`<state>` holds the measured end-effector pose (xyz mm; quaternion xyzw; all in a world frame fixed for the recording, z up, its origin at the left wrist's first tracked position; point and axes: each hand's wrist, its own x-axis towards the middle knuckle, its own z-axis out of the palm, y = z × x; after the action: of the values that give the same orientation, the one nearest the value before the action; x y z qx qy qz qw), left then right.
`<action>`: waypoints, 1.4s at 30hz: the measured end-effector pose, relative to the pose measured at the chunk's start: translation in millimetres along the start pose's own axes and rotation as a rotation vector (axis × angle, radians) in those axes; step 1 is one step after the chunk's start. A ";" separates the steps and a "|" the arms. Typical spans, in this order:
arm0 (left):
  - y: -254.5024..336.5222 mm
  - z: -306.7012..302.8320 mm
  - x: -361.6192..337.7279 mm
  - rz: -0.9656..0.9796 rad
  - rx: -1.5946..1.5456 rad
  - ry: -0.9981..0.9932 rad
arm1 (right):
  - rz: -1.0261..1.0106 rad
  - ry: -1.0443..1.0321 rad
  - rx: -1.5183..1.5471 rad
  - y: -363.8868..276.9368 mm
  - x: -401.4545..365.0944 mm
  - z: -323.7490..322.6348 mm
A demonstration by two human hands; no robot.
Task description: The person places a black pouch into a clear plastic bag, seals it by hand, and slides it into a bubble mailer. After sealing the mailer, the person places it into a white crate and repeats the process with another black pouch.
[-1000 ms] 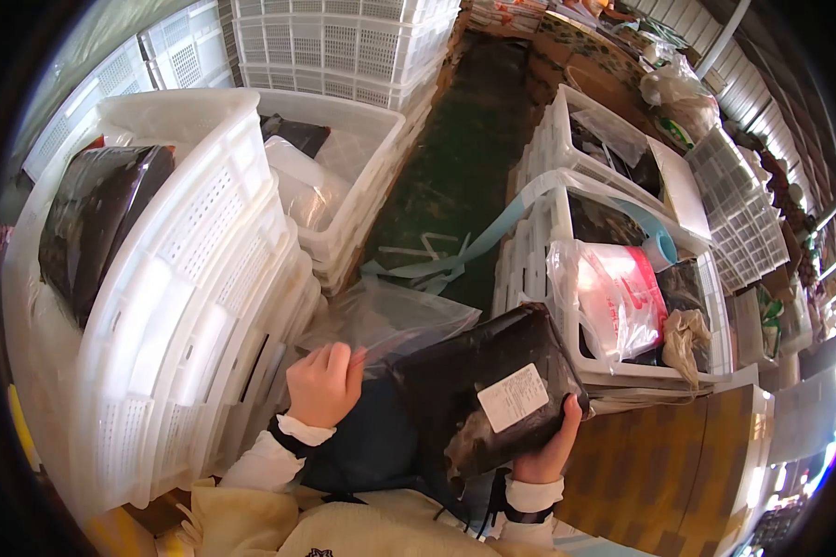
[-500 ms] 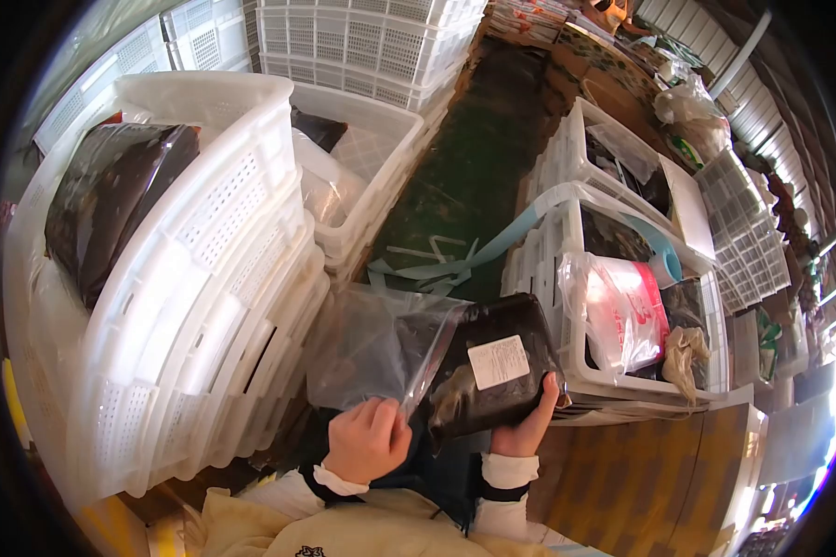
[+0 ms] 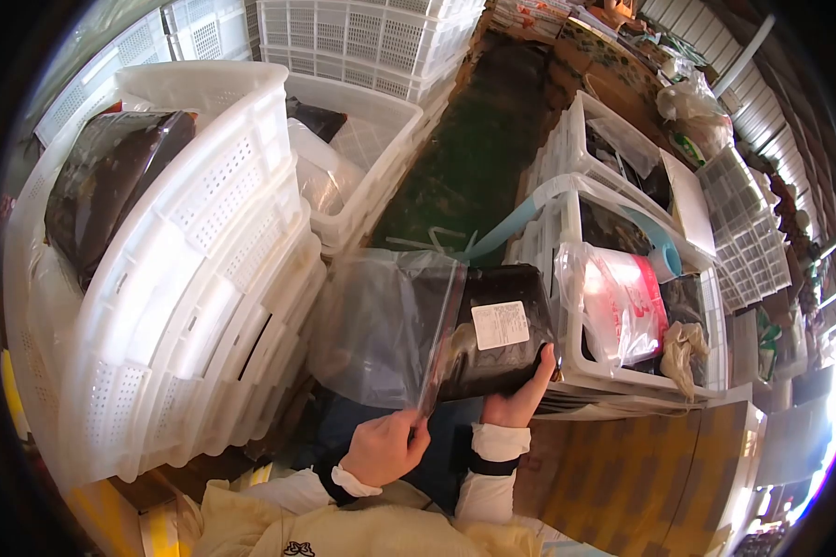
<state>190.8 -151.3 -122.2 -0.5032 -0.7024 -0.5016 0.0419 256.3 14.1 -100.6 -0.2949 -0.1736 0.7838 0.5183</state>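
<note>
My right hand [image 3: 522, 395] grips a dark, shiny sealed pack [image 3: 506, 357] from its lower right corner, thumb along the side. A white printed label [image 3: 500, 325] sits on the pack's upper face. To its left, a clear plastic bag [image 3: 381, 325] lies open toward the pack. The pack's left end meets the bag's mouth and overlaps its edge. With closed fingertips my left hand [image 3: 385, 447] pinches the bag's lower corner at the mouth.
On the left rises a stack of white crates [image 3: 204, 278], the top one holding a dark pack [image 3: 111, 186]. More crates [image 3: 567, 362] stand on the right, with a pink-and-white plastic bag [image 3: 618, 306] and a blue tape roll [image 3: 664, 258]. A cardboard box [image 3: 641, 473] is below them.
The pack has turned to lie more level and moved slightly up. My left hand has shifted a little right and down along the bag, whose mouth is now straighter.
</note>
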 end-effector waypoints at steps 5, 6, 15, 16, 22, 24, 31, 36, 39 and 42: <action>-2.3 5.9 3.4 0.075 -0.067 -0.097 | 0.017 0.020 0.031 4.4 2.4 -8.5; -4.6 10.4 2.7 0.061 -0.152 -0.095 | 0.031 0.021 0.040 5.1 3.1 -10.4; 12.9 15.7 7.0 -0.411 -0.467 -0.183 | -0.004 0.041 -0.012 8.7 -0.1 -9.4; 13.0 2.3 13.4 -0.298 -0.122 -0.355 | -0.017 0.042 -0.022 10.2 0.1 -10.3; 0.5 -23.5 31.2 0.179 0.505 -0.498 | 0.025 0.050 -0.032 11.3 -4.9 -11.9; -13.0 -27.5 49.0 0.293 0.428 -0.502 | 0.048 0.004 -0.035 13.5 -2.9 -19.9; -69.3 -25.2 120.4 -0.016 -0.086 -0.653 | 0.116 0.021 -0.039 1.3 -15.1 -22.8; -87.0 -35.3 170.5 0.057 0.198 -0.781 | 0.086 -0.022 -0.013 -14.0 -22.9 -12.7; -92.9 -21.3 211.1 -0.223 -0.096 -1.279 | 0.058 -0.065 -0.065 -23.9 -25.7 -2.7; -94.6 1.1 214.6 -0.344 -0.644 -1.400 | 0.029 -0.152 -0.080 -42.7 -26.9 19.9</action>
<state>15.3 -6.9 -64.4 -0.5738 -0.4536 -0.2465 -0.6358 281.6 7.3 -53.1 -0.2577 -0.2394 0.8038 0.4798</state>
